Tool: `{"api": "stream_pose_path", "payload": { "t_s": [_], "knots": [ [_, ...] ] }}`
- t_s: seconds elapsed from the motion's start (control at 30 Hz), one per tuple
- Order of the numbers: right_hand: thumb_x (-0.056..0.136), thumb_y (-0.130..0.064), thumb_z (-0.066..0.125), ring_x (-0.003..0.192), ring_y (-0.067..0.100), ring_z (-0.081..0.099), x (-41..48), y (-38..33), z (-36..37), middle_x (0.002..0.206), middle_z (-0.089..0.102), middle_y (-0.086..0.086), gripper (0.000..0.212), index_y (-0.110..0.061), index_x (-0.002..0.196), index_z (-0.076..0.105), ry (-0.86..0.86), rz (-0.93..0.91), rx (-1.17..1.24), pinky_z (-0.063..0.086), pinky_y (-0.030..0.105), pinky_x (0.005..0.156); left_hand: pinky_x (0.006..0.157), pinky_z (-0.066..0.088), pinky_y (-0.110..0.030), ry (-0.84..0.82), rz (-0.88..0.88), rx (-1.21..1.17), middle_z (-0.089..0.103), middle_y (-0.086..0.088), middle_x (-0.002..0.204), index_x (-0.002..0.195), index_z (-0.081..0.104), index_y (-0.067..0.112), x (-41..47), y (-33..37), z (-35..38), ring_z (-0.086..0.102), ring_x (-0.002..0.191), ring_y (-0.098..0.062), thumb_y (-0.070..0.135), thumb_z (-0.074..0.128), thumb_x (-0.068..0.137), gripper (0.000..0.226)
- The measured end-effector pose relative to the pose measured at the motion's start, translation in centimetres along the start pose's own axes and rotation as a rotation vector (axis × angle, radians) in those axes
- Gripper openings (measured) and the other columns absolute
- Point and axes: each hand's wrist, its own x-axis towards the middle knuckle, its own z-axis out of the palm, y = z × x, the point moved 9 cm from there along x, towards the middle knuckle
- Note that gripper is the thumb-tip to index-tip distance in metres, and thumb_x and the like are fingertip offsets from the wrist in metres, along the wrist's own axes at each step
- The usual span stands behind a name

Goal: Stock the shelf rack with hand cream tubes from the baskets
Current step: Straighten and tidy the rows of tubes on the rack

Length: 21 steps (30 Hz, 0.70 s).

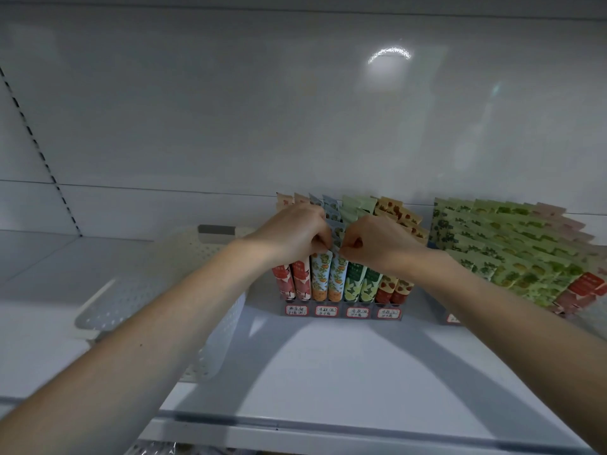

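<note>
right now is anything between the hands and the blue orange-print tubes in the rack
Nothing visible does. The left hand and the right hand pinch the tops of the blue orange-print tubes standing in the rack. The white basket sits off to the left, clear of them.

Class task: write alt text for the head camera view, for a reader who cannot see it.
The left hand and right hand pinch the tops of the blue orange-print tubes standing in a labelled rack on a white shelf. A white perforated basket sits left of the rack; more green tubes fan out on the right.
</note>
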Motion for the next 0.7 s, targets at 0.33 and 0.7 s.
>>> {"api": "stream_pose_path", "payload": {
  "t_s": [0.33, 0.7],
  "knots": [
    [0.086, -0.018, 0.056, 0.089, 0.035, 0.063, 0.1, 0.4, 0.1, 0.096, 0.067, 0.02, 0.024, 0.004, 0.092, 0.066, 0.028, 0.006, 0.039, 0.052, 0.046, 0.073, 0.075, 0.029, -0.021, 0.006, -0.011, -0.045, 0.048, 0.002, 0.091, 0.102, 0.072, 0.012, -0.1, -0.5, 0.2, 0.047, 0.096, -0.016, 0.016, 0.062, 0.088, 0.018],
    [0.092, -0.02, 0.053, 0.08, 0.024, 0.065, -0.2, 0.3, -2.2, 0.088, 0.068, 0.008, 0.021, -0.006, 0.089, 0.069, 0.078, -0.017, 0.114, 0.053, 0.035, 0.071, 0.083, 0.038, -0.021, 0.177, -0.094, -0.116, 0.066, -0.005, 0.105, 0.105, 0.07, 0.007, -1.2, -2.0, -4.5, 0.058, 0.1, -0.018, 0.01, 0.055, 0.092, 0.021]
  ]
}}
